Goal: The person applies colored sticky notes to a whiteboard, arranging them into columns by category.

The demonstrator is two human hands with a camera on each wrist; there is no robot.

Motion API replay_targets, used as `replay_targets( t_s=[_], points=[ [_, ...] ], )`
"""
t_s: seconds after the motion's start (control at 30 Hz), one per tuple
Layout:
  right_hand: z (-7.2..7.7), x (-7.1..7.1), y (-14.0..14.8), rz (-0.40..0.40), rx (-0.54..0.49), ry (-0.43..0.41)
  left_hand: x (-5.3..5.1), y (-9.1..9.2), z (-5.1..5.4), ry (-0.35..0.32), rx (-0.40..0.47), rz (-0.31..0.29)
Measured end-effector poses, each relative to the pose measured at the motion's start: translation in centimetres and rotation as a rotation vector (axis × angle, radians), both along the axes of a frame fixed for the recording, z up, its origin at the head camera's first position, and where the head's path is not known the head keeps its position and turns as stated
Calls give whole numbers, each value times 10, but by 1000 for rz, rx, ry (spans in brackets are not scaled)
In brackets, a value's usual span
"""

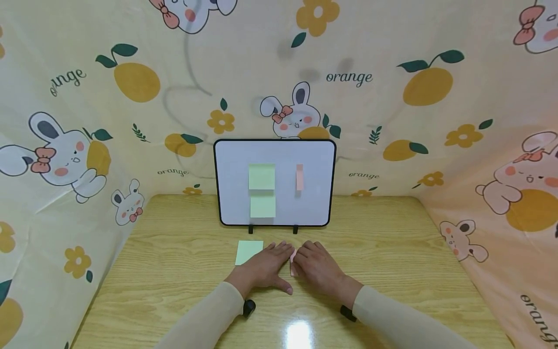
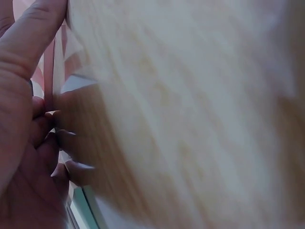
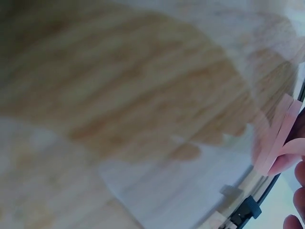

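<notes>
On the table lies a narrow pad of pink sticky notes (image 1: 292,269), partly hidden between the two hands. My left hand (image 1: 267,267) reaches over from the left, its fingers fairly straight and their tips at the pad's left edge, thumb spread toward me. From the other side my right hand (image 1: 317,267) pinches the top pink sticky note, fingers curled. In the right wrist view that note (image 3: 291,146) bends up away from the pad (image 3: 274,143) toward the fingertips. Beside the left hand sits a square light green sticky pad (image 1: 249,252), partly covered by that hand.
Behind the hands a black-framed whiteboard (image 1: 235,184) stands on small black feet. Two green notes (image 1: 261,176) are stuck on it one above the other, with a narrow pink note (image 1: 299,177) to their right. Patterned cloth (image 1: 366,111) encloses the wooden table (image 1: 174,252).
</notes>
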State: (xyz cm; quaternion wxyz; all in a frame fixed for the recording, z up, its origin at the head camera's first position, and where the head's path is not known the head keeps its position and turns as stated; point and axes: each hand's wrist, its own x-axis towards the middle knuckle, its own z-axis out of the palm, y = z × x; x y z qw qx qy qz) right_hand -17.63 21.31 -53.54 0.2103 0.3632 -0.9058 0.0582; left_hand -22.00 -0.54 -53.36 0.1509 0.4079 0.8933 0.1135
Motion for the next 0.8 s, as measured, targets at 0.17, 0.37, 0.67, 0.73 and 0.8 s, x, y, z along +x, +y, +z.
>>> replay_targets(
  t_s=[0.17, 0.37, 0.67, 0.73, 0.8],
  points=[
    [0, -1, 0, -11, -26, -9, 0, 0, -1, 0, 2, 5],
    [-1, -1, 0, -17, -37, 7, -1, 1, -3, 3, -1, 9],
    [-2, 0, 0, -42, -43, -17, 1, -1, -1, -3, 11, 5],
    [-2, 1, 0, -46, -48, -24, 4, -4, 0, -9, 27, 8],
    [-2, 1, 0, -55, -49, -31, 7, -8, 2, -14, 37, 13]
  ],
)
